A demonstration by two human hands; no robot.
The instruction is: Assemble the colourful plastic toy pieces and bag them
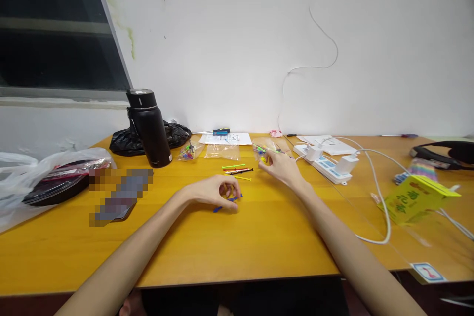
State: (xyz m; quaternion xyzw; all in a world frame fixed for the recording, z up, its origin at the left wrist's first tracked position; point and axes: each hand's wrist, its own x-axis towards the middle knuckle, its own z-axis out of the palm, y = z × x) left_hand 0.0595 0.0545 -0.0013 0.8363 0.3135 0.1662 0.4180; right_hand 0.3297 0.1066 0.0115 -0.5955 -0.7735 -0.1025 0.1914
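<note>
My left hand (pixel 217 191) is low over the table, its fingers curled around a thin blue plastic strip (pixel 217 210) whose ends show on either side of the fingertips. Just beyond it lie several similar strips, side by side: a green one (pixel 233 166), a red one, a white one, a black one (pixel 244 172) and a yellow one (pixel 242 178). To their right, my right hand (pixel 279 168) has bent fingers with the tips close together, in front of a clear bag of small coloured parts (pixel 259 148). Whatever those fingertips pinch is too small to make out.
Left stand a black bottle (pixel 150 131), a phone (pixel 124 213) and a white plastic bag (pixel 15 182). Another parts bag (pixel 189 150), a screwdriver (pixel 221 132) and paper (pixel 242 138) lie behind. Right are a power strip (pixel 333 172), cables and a yellow box (pixel 414 200).
</note>
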